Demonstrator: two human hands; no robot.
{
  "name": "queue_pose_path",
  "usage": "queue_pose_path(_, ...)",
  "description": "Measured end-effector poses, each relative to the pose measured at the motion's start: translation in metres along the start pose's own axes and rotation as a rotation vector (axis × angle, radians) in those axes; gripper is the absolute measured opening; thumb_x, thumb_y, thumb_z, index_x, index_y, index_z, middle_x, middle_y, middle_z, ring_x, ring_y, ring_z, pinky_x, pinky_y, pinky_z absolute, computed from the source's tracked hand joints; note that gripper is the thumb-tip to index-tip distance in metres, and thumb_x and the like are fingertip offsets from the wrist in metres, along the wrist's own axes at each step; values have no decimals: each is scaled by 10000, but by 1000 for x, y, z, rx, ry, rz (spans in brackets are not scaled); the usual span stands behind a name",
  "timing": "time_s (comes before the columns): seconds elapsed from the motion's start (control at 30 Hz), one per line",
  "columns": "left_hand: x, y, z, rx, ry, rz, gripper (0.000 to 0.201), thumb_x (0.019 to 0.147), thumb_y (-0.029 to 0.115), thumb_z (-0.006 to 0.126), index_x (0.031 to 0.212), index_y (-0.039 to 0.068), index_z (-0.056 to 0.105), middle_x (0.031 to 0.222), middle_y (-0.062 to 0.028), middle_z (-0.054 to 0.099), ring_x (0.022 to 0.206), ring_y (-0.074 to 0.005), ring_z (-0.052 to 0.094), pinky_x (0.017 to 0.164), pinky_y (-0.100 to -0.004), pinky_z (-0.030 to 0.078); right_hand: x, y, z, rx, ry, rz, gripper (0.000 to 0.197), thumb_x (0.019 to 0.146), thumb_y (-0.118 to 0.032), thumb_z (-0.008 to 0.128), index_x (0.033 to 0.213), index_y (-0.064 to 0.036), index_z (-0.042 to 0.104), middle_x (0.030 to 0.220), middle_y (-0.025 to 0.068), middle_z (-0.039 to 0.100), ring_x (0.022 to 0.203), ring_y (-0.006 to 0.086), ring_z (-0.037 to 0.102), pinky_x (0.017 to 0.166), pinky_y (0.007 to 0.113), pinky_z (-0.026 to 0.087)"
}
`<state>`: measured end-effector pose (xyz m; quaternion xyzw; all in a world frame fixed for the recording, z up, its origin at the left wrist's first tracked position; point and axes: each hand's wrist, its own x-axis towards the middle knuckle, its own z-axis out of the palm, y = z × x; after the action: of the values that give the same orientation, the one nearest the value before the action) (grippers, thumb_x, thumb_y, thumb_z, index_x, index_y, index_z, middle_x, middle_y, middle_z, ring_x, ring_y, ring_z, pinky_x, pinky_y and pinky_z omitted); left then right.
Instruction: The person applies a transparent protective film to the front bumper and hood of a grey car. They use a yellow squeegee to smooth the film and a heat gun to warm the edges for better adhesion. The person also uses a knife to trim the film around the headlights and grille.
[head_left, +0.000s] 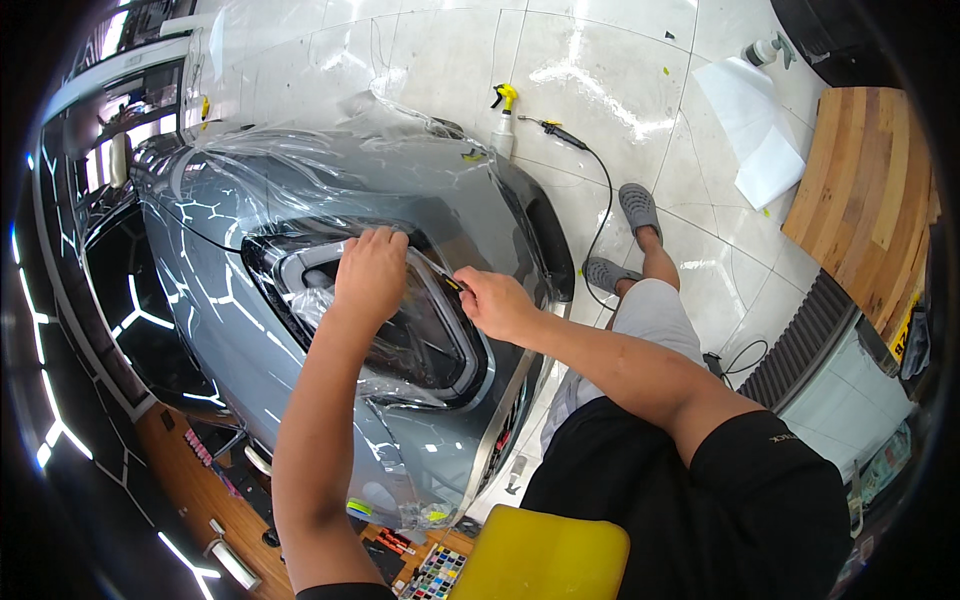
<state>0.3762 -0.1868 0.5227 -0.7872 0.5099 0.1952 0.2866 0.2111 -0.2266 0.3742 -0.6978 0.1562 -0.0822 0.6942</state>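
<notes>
A grey car front (215,250) fills the left and middle, with clear film (300,170) draped loosely over it in wrinkles. Beneath my hands is a headlight (420,335) with a dark centre and a pale rim, partly covered by film. My left hand (372,272) rests at the headlight's upper edge, fingers curled down and closed on the film; their tips are hidden. Just right of it, my right hand (497,304) pinches a slim tool (455,284) with black and yellow showing. The tool lies against the headlight's right edge, mostly covered by my fingers.
A yellow-topped spray bottle (504,120) stands beyond the bumper, near a black hose wand (565,135) on the tiled floor. White sheet (750,130) and a wooden top (865,190) lie right. A yellow rounded panel (540,560) is at the lower edge.
</notes>
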Motion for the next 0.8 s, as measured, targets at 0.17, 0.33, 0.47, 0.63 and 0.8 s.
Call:
queue_pose_path(0.17, -3, -6, -2, -233, -68, -46, 56, 824, 34, 520, 880, 28, 520, 880, -171, 614, 872, -363, 595, 771, -472, 447, 1, 1, 5, -1, -12, -23, 193, 851, -61, 551, 1041, -31, 531, 789, 193, 629, 712, 406, 608, 642, 482, 485)
queue_pose_path(0.33, -6, -6, -1, -239, 12, -52, 66, 840, 44, 520, 901, 26, 536, 874, -170, 616, 866, -365, 596, 771, -472, 452, 2, -2, 6, -1, 25, -65, 190, 845, -72, 534, 1027, -30, 566, 804, 190, 639, 747, 395, 618, 673, 495, 494)
queue_pose_path(0.47, -7, -3, -3, -265, 44, -65, 66, 852, 55, 522, 900, 23, 554, 883, -170, 618, 883, -365, 597, 783, -463, 460, 3, 1, 8, -30, 48, -103, 187, 844, -77, 539, 1024, -36, 569, 795, 186, 638, 738, 394, 615, 667, 491, 495)
queue_pose_path(0.63, -9, -4, -2, -310, 52, -74, 78, 887, 75, 511, 900, 15, 558, 893, -181, 619, 895, -377, 594, 798, -459, 464, 2, 0, 7, -56, 37, -97, 162, 844, -86, 544, 997, -38, 568, 784, 183, 639, 730, 391, 618, 656, 493, 493)
queue_pose_path(0.8, -14, -3, -4, -367, 72, -76, 94, 911, 91, 508, 908, 9, 552, 903, -188, 617, 895, -391, 588, 794, -463, 462, -11, 2, 8, -49, -12, -42, 162, 847, -92, 543, 999, -38, 557, 766, 190, 642, 717, 402, 620, 652, 506, 489)
